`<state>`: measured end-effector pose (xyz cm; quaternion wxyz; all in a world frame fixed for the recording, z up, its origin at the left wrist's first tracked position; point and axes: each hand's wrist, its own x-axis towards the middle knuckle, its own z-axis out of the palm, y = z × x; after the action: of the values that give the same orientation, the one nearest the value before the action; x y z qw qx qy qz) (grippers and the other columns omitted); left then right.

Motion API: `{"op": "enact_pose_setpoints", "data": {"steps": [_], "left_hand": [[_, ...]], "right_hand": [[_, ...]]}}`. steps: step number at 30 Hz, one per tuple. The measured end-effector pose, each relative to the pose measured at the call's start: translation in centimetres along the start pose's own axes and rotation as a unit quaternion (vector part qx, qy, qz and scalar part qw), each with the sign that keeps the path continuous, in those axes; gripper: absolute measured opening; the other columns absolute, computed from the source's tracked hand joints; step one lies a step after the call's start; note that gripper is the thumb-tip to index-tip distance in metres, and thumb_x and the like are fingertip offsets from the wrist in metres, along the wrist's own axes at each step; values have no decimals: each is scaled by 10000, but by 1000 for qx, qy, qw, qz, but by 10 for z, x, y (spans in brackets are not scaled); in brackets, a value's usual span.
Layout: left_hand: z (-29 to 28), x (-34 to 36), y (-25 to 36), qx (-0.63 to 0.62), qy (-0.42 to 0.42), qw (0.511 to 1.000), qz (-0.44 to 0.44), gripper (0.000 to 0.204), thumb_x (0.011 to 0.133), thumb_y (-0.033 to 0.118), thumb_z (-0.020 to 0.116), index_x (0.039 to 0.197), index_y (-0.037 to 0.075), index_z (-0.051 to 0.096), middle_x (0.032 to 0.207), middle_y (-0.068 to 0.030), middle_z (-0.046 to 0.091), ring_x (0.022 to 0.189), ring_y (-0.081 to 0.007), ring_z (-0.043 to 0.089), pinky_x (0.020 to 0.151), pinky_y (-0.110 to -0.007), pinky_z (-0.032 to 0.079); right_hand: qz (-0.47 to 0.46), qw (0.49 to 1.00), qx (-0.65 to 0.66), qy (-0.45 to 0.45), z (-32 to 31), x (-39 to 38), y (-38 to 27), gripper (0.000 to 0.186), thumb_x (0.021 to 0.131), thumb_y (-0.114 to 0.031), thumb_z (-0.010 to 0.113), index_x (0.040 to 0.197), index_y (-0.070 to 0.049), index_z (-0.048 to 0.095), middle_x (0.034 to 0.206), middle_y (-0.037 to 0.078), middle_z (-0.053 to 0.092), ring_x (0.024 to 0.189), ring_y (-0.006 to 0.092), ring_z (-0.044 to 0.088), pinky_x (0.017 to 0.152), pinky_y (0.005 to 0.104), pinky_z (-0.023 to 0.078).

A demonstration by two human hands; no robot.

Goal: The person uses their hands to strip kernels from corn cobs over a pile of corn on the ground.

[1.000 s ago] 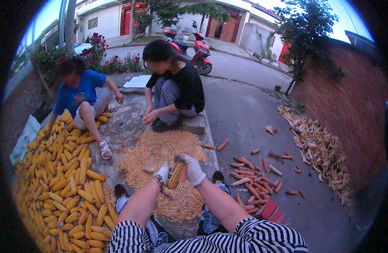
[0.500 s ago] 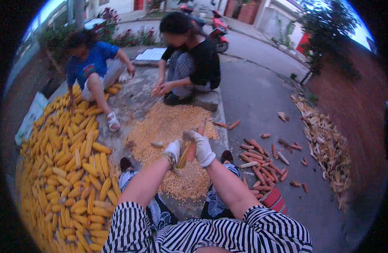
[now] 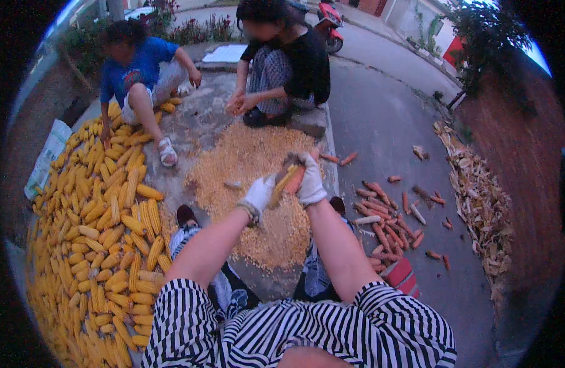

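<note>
In front of me, above a heap of loose yellow kernels (image 3: 227,159), my two gloved hands are close together. My left hand (image 3: 258,192), in a white glove, is closed on an ear of corn (image 3: 283,184) that still bears yellow kernels along its side. Wrapped round a bare reddish corncob (image 3: 294,183) is my right hand (image 3: 312,184), its white glove soiled at the fingers. Cob and ear lie against each other, both tilted. Some fingers are hidden or blurred.
A big pile of yellow ears (image 3: 104,245) spreads at the left. Stripped cobs (image 3: 387,214) lie at the right, with husks (image 3: 472,202) farther out. One person in blue (image 3: 138,67) sits by the ears; another in black (image 3: 307,67) crouches beyond the kernels, hands together.
The view has shifted, so people and piles sit higher in the picture. My hands have moved slightly up and right, still holding ear and cob together.
</note>
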<state>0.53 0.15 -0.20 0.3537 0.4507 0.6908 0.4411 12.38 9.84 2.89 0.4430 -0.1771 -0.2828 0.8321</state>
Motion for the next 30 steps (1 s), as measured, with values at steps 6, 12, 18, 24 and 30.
{"op": "enact_pose_setpoints", "data": {"steps": [6,12,18,24,30], "left_hand": [[-8,9,-24,282,-36,957,-60,533,885,433,338,1153,-10,461,1098,-232,559,1018,-329,552,849,-409,432],[-25,-12,8,-375,-15,884,-279,764,837,641,207,1194,33,501,1177,-159,543,1079,-301,519,932,-364,386],[-43,1,15,-104,-30,993,-46,824,840,687,185,1229,33,500,1295,-132,455,1171,-252,440,1027,-337,263],[-41,-19,40,139,-75,985,72,602,899,516,303,1196,28,492,1196,-192,514,1139,-294,478,950,-337,365],[-44,-15,9,209,-50,972,90,513,925,430,280,1177,33,486,1098,-238,553,1029,-358,531,868,-392,417]], "right_hand": [[-48,977,-197,-72,37,-32,2,180,841,-209,539,916,-59,604,890,40,607,851,166,563,789,288,428],[-37,971,-214,-101,56,-40,1,168,831,-164,537,924,-33,585,883,63,618,839,185,584,791,307,461],[-12,998,-21,56,-8,17,1,234,824,-251,530,913,-41,582,820,83,603,773,232,566,725,365,482],[29,996,70,43,-23,20,-16,245,811,-269,537,891,-41,577,838,108,600,774,272,564,743,403,483],[37,999,34,6,-8,9,4,261,815,-265,537,908,-26,585,835,113,605,767,269,572,745,401,483]]}}
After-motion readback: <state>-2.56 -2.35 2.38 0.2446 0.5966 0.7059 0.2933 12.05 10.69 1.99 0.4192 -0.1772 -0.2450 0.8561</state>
